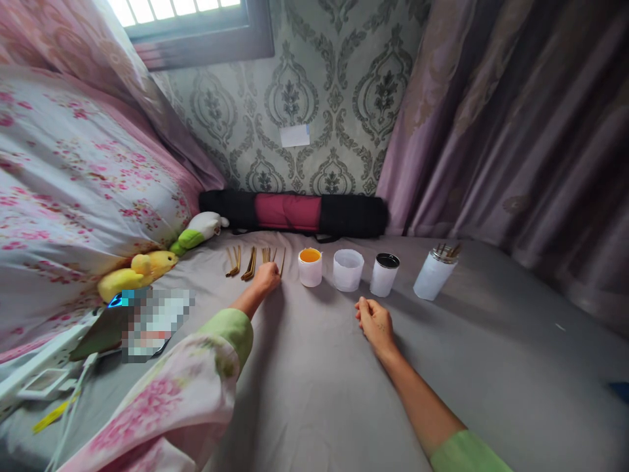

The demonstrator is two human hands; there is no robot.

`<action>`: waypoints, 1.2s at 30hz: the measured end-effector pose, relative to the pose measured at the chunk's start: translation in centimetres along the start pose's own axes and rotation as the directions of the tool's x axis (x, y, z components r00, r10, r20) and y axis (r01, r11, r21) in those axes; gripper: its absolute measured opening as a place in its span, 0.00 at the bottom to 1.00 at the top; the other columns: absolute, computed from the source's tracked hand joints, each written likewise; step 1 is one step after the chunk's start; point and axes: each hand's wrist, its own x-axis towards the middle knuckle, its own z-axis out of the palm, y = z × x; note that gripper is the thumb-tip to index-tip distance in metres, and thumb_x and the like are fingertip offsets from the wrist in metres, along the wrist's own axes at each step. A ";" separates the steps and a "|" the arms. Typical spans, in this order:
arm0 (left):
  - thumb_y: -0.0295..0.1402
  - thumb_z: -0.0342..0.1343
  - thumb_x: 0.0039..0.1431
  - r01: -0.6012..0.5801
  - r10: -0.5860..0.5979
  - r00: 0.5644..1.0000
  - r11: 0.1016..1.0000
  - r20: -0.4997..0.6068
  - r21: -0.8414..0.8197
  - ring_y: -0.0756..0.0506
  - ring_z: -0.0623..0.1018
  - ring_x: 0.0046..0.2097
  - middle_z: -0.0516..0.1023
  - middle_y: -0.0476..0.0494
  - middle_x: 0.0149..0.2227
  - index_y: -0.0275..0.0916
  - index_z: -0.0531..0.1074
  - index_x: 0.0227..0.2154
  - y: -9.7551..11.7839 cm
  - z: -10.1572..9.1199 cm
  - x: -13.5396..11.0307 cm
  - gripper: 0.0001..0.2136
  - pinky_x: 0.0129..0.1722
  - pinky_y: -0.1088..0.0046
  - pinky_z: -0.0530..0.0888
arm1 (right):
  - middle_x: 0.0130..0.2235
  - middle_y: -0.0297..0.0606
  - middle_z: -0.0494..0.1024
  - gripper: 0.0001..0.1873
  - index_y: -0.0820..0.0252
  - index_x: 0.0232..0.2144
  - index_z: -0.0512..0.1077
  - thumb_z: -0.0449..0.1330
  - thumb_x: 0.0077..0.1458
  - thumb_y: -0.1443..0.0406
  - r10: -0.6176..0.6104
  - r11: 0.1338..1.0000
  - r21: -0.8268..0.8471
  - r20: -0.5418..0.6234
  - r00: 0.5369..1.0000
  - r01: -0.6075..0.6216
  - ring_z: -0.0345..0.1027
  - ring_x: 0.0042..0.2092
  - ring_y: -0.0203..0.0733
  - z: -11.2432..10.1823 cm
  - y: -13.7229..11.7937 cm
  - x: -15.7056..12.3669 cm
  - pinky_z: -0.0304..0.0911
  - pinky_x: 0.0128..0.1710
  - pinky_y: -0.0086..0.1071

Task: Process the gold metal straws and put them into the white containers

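On the grey sheet (pixel 314 387), two stick bundles (pixel 249 265) appear set out, a third group (pixel 266 254) at the left hand (pixel 266 278) seems unfinished, and canister (pixel 434 276) sticks (pixel 448 250) await; right hand (pixel 377 325) curled, both grips indeterminable.

An orange-lined white cup (pixel 310 274) stands upright, mouth up, and serves as the landmark. Left of it, thin brown sticks lie in small groups: the farthest-left cluster (pixel 236 269) is loosely spread, its near ends meeting at an angle; the middle cluster (pixel 249 267) is gathered more tightly; the nearest cluster (pixel 266 254) shows only its far ends, the rest hidden. A single stick (pixel 282 261) lies just left of the cup, slanted. Right of the cup, first comes a wider, translucent white tub (pixel 348 275), upright and open; then a white-sided can (pixel 383 280) with a metal rim and dark interior; farthest right, a taller white-sided can (pixel 432 276), slanted rightward in this view, with brown sticks (pixel 446 251) poking above its metal rim.
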 end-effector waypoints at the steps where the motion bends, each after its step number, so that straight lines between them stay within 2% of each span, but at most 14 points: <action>1: 0.24 0.49 0.46 -0.002 0.002 1.000 1.000 0.001 0.002 0.46 0.73 0.39 0.76 0.38 0.34 0.33 0.74 0.31 0.0 0.0 0.0 0.10 0.38 0.77 0.66 | 0.19 0.35 0.69 0.24 0.62 0.24 0.69 0.46 0.50 0.49 0.001 1.000 -0.005 0.000 1.000 -0.001 0.59 0.18 0.33 0.0 0.0 0.0 0.51 0.16 0.25; 27: 0.24 0.49 0.43 0.019 -0.020 0.998 1.000 0.056 0.020 0.44 0.74 0.40 0.76 0.36 0.33 0.33 0.75 0.29 0.2 1.0 0.4 0.12 0.37 0.76 0.67 | 0.19 0.36 0.70 0.24 0.62 0.24 0.69 0.45 0.50 0.49 0.003 1.000 -0.007 -0.001 1.000 -0.003 0.60 0.19 0.34 0.1 0.1 0.0 0.54 0.19 0.26; 36: 0.23 0.50 0.41 0.076 -0.076 0.996 0.997 0.053 0.004 0.43 0.75 0.39 0.76 0.34 0.34 0.32 0.75 0.29 0.2 1.3 0.5 0.12 0.36 0.76 0.68 | 0.19 0.36 0.69 0.24 0.62 0.24 0.69 0.45 0.51 0.50 -0.002 1.000 -0.027 0.011 1.000 0.003 0.61 0.19 0.34 0.0 0.0 0.0 0.54 0.19 0.26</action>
